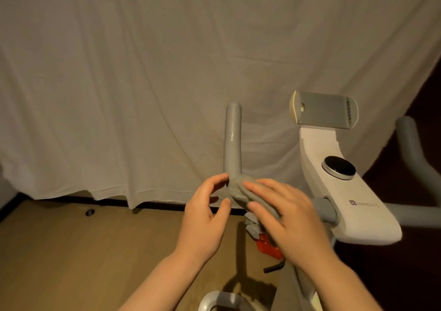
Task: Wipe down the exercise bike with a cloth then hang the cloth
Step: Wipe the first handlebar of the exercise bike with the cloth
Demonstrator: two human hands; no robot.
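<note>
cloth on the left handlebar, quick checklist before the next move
1. Cloth draped over the left handlebar at its bend: ok.
2. Right hand presses flat on the cloth: ok.
3. Left hand holds the cloth: not ok, its fingers only reach its edge, curled and empty.
4. Cloth hangs secure by itself: cannot tell.
5. Upright part of the handlebar wiped: cannot tell.
6. Console clear of both hands: ok.

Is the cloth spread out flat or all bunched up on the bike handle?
Bunched up. The cloth is wrinkled and draped over the handlebar bend, under the right hand.
</note>
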